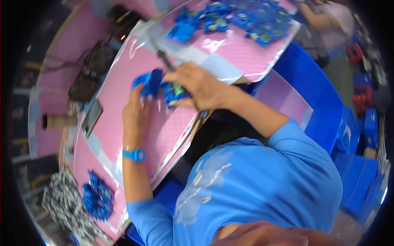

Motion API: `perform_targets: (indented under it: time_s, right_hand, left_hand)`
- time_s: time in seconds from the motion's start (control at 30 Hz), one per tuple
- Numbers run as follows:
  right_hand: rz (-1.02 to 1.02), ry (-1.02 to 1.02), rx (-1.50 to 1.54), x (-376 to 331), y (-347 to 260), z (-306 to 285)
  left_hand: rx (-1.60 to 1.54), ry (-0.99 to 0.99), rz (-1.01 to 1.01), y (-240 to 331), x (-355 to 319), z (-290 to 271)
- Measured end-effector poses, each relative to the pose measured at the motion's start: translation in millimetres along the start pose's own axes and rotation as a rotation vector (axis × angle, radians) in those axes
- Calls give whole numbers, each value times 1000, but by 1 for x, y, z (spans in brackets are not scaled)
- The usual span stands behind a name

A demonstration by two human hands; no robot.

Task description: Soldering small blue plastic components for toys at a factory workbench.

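Note:
A small blue cloth piece (154, 83) with a yellow-green print lies bunched on the pink work table, slightly blurred. My left hand (136, 107) is at its left side, with fingers bent onto the cloth. From the right, my right hand (201, 85) curls over the printed part, thumb and fingers closing on it. A dark, slim tool or cord end (165, 60) shows just beyond my right fingers; I cannot tell whether that hand touches it.
Blue printed cloth pieces (262, 22) are heaped at the far end. A flat dark phone-like object (92, 118) and a brown cup (59, 121) are left. Nearer lie a blue bundle (98, 197) and grey-white strips (65, 203). Right stands a blue bin (324, 98); another person (334, 20) is beyond.

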State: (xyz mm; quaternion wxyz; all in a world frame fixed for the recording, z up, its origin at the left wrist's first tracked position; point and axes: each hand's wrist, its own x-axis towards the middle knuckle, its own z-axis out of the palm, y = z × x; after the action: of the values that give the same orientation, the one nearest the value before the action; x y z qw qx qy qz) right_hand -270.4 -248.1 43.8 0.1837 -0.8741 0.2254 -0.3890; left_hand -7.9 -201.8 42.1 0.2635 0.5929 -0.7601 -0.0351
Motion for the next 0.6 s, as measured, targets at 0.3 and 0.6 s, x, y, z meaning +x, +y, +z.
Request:
perform_targets:
  time_s: [0.3, 0.6]
  right_hand:
    - [-62, 99, 255, -19, -53, 39]
    - [-186, -18, 320, -21, -74, 58]
  left_hand:
    - [299, -97, 50, 48, -51, -65]
    - [183, 364, -439, 42, -149, -69]
